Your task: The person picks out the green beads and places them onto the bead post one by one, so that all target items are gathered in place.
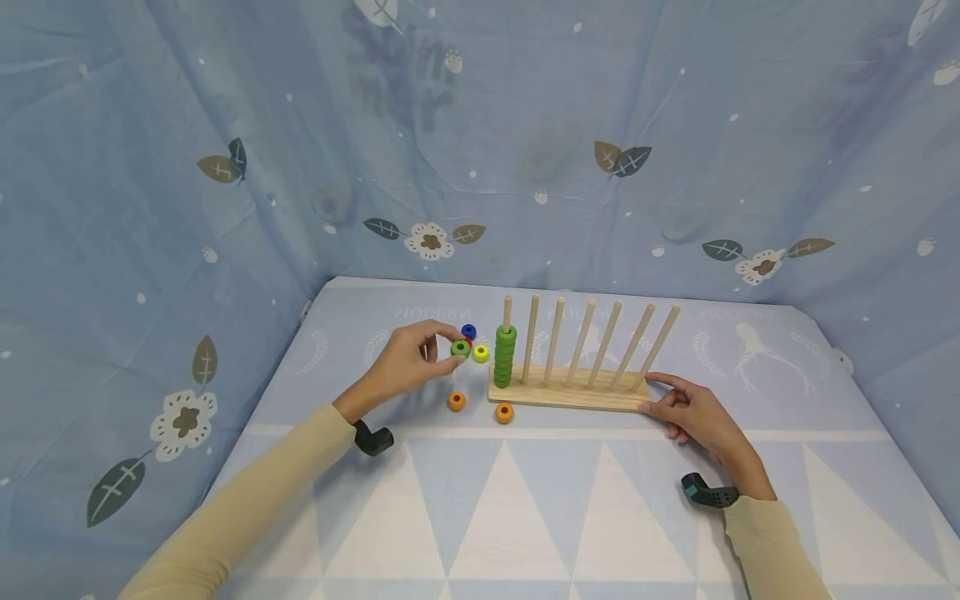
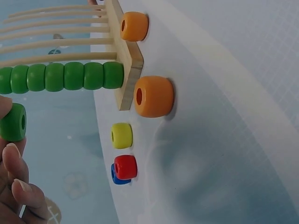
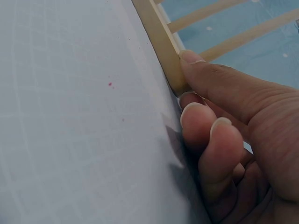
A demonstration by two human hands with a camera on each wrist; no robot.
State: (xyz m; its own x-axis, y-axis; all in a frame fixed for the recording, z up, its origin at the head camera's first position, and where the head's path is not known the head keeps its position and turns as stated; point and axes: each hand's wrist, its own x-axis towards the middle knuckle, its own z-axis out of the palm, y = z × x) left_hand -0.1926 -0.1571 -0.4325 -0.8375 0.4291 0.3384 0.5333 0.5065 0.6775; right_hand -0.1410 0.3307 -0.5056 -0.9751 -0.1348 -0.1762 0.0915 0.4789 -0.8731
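Observation:
Between thumb and fingers, my left hand (image 1: 417, 357) pinches a green bead (image 1: 461, 348) above the table, left of the peg rack. The bead's hole shows in the left wrist view, where the green bead (image 2: 14, 122) hangs beside a stack of green beads (image 2: 74, 76). That stack of green beads (image 1: 505, 357) fills most of the leftmost peg; the other pegs are bare. My right hand (image 1: 693, 414) grips the right end of the wooden rack base (image 1: 570, 397), thumb on the near side. In the right wrist view the thumb presses the base's corner (image 3: 175, 77).
Loose beads lie left of the rack: yellow (image 1: 481, 354), blue (image 1: 468, 332) and red (image 2: 126, 167), which my left fingers partly hide in the head view. Two orange beads lie nearer, one (image 1: 457, 401) left of the rack, one (image 1: 504, 412) before it. Blue patterned cloth (image 1: 525, 150) hangs behind.

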